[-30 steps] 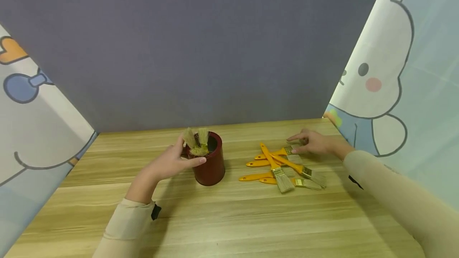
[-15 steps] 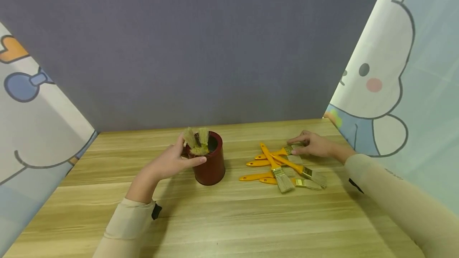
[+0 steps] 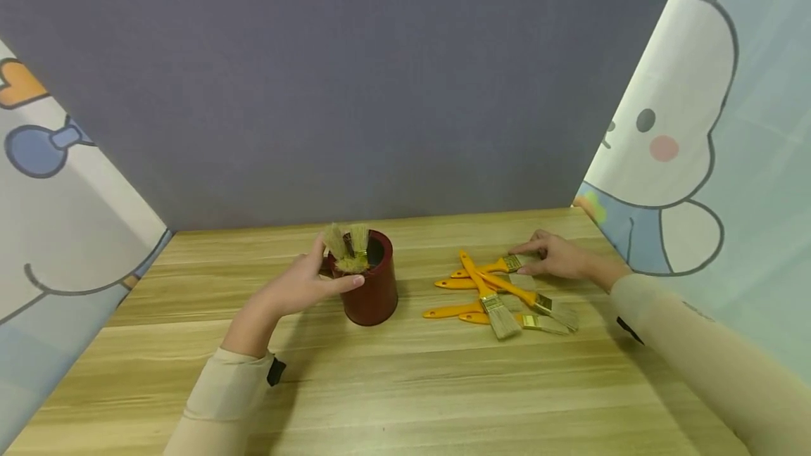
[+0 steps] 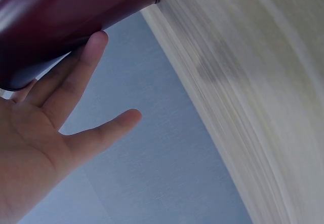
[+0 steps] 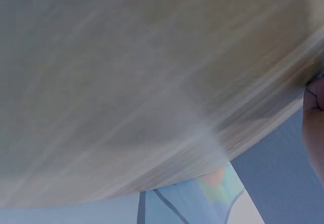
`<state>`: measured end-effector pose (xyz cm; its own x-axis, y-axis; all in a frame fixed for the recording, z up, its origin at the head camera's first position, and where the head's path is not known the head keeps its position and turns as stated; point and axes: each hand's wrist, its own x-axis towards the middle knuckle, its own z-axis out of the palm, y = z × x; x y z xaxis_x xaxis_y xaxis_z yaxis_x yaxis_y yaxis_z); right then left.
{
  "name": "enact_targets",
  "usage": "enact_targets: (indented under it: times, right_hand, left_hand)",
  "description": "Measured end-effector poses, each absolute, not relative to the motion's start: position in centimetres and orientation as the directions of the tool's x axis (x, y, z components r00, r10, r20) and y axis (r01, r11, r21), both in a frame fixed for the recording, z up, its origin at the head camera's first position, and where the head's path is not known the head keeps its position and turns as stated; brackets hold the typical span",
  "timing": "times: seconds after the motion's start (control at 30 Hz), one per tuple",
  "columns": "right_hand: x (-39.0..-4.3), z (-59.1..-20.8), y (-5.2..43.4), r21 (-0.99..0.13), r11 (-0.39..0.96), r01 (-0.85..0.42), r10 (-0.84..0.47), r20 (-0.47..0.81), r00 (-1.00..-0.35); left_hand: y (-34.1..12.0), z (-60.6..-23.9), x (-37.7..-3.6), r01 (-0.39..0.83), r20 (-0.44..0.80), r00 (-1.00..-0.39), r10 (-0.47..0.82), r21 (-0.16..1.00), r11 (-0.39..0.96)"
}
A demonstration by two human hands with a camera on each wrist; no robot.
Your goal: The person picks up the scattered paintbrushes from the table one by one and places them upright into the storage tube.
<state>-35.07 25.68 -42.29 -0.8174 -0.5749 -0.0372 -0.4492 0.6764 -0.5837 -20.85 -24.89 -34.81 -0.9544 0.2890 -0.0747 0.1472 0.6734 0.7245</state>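
Note:
A dark red can (image 3: 374, 301) stands on the table with several bristle brushes (image 3: 359, 239) poking out of its mouth, bristles up. My left hand (image 3: 303, 287) holds the can near its rim, thumb across the front. The left wrist view shows the fingers of that hand against the can's glossy side. To the right lies a loose pile of yellow-handled paintbrushes (image 3: 497, 315), crossing one another. My right hand (image 3: 557, 257) pinches the bristle end of the rearmost paintbrush (image 3: 497, 267), whose handle points left. Only a sliver of the right hand shows in the right wrist view.
The wood-grain table (image 3: 380, 393) runs back to a grey panel (image 3: 380, 90). Cartoon-printed sheets (image 3: 665, 125) stand along both sides, the right one close behind my right hand.
My right hand's fingertips have come together on the bristles of the rearmost paintbrush, which has shifted slightly. The left hand and can have stayed put.

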Motion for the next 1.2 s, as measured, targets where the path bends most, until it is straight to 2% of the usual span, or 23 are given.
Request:
enact_targets:
  times: [0.33, 0.57, 0.87, 1.03, 1.2]
  right_hand:
    - [-34.7, -42.1, 25.5, -0.558, 0.689, -0.463, -0.594, -0.068, -0.801]
    - [-34.9, -42.5, 25.4, -0.524, 0.683, -0.51, -0.591, 0.014, -0.806]
    - [-35.2, -42.8, 26.2, -0.563, 0.689, -0.457, -0.555, -0.004, -0.832]
    - [-35.1, -41.3, 25.9, -0.624, 0.661, -0.416, -0.535, -0.002, -0.845]
    - [-35.2, -38.4, 24.6, -0.615, 0.661, -0.43, -0.518, 0.04, -0.854]
  left_hand:
    - [-24.8, -34.7, -20.7, 0.142, -0.086, -0.954, 0.286, 0.714, 0.685]
    - [-24.7, -34.4, -20.8, 0.178, -0.048, -0.951, 0.306, 0.723, 0.668]
    - [-24.5, -34.4, -20.7, 0.167, -0.056, -0.953, 0.298, 0.723, 0.67]
    - [-24.6, -34.6, -20.7, 0.166, -0.061, -0.952, 0.299, 0.718, 0.676]
    - [-24.7, -34.7, -20.8, 0.164, -0.058, -0.953, 0.297, 0.726, 0.668]
